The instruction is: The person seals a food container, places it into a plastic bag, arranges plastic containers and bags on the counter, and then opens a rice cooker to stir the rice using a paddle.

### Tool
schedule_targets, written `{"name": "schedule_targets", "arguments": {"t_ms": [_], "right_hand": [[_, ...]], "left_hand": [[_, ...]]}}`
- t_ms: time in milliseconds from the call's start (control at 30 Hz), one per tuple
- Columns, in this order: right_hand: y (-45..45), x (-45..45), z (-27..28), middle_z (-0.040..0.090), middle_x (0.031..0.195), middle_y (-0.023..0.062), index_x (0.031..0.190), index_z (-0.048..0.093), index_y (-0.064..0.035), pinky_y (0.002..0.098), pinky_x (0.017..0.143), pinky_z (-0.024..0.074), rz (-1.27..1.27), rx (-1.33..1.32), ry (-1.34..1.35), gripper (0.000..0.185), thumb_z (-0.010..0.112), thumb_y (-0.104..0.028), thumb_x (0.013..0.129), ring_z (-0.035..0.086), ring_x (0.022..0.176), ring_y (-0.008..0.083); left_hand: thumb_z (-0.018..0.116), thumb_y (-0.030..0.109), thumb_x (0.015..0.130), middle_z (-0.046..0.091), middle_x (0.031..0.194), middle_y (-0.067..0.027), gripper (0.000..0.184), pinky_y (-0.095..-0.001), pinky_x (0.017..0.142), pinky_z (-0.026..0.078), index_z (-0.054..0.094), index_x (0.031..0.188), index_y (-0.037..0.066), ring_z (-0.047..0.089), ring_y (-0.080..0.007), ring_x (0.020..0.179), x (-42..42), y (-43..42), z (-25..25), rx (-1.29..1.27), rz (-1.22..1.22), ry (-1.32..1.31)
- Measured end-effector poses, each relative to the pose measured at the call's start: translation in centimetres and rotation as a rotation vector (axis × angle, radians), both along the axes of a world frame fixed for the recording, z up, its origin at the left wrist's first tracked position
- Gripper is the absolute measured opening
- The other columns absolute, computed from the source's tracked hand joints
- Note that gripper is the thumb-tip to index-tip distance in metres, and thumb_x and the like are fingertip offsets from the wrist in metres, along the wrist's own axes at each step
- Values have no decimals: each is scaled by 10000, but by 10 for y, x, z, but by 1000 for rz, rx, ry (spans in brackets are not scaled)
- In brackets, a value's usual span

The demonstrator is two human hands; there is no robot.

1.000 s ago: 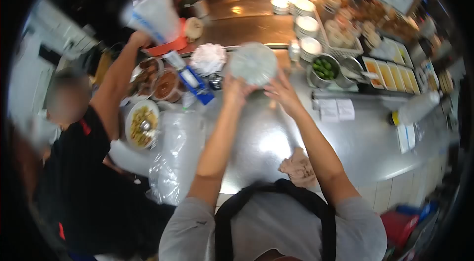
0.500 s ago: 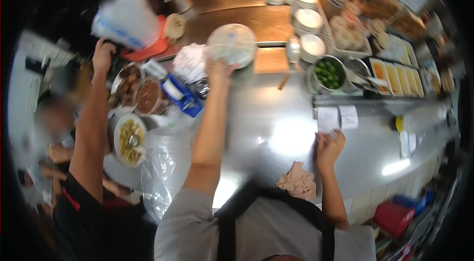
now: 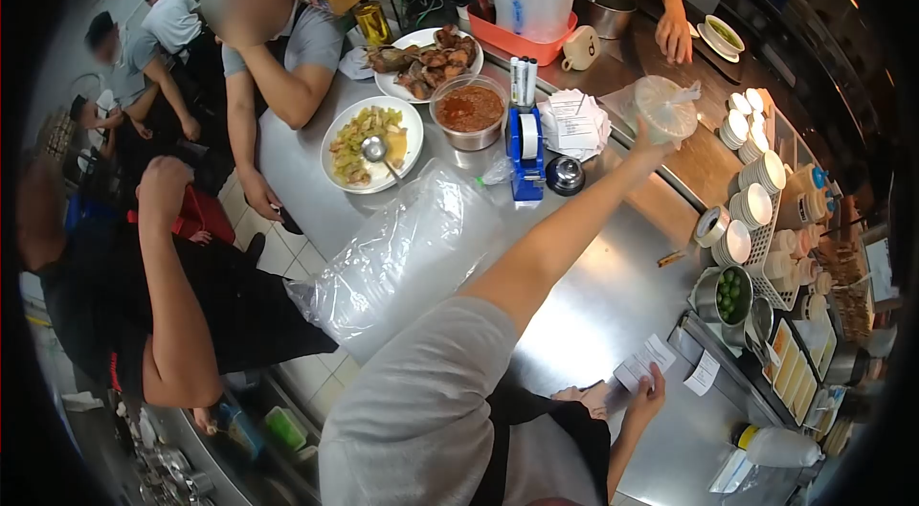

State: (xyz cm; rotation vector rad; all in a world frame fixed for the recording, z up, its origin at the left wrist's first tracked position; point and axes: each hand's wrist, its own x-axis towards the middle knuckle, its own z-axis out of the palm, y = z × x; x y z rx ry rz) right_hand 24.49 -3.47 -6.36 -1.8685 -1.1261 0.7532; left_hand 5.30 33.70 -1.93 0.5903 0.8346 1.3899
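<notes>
Holds a bagged tub in the left hand, beyond and to the right of the blue tape dispenser, with fingers clamped on its near side. With the right hand, touches a printed slip, well to the near right of the dispenser. Fingers curled at the slip's edge; cannot tell if pinched together on it. At a second slip, just beside the first, no contact.

Around the dispenser, shows a bell and a paper pile just to the right, a sauce tub to the left, and an oval plate with a spoon farther left. Shows a plastic-wrapped bundle to the near left. Beyond the bagged tub, shows another person's hand, apart from it.
</notes>
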Motion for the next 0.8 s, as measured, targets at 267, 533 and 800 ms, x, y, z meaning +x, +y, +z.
{"name": "schedule_targets", "arguments": {"t_ms": [267,533,800], "right_hand": [[79,-77,44,503,1109,92,1177,503,20,233,766,421,151,312,135,363,487,23,815,510,967,165],[127,-112,-10,551,1007,107,1069,571,-15,237,578,466,335,211,267,311,465,81,793,577,640,154],[138,-127,-2,490,1127,134,947,613,-89,448,879,367,664,409,-735,174,524,-84,798,455,1059,286]], "left_hand": [[618,30,748,596,1051,-85,265,-267,852,414,623,1012,35,527,-142,991,-32,-213,-17,367,-495,474],[612,-40,659,570,1110,-120,442,-286,797,458,576,1095,19,575,-203,920,-82,-180,-56,358,-324,1027],[747,132,581,470,1254,-133,596,-362,920,394,552,1135,33,471,-343,1072,-91,-204,-74,379,-304,1296]]}}
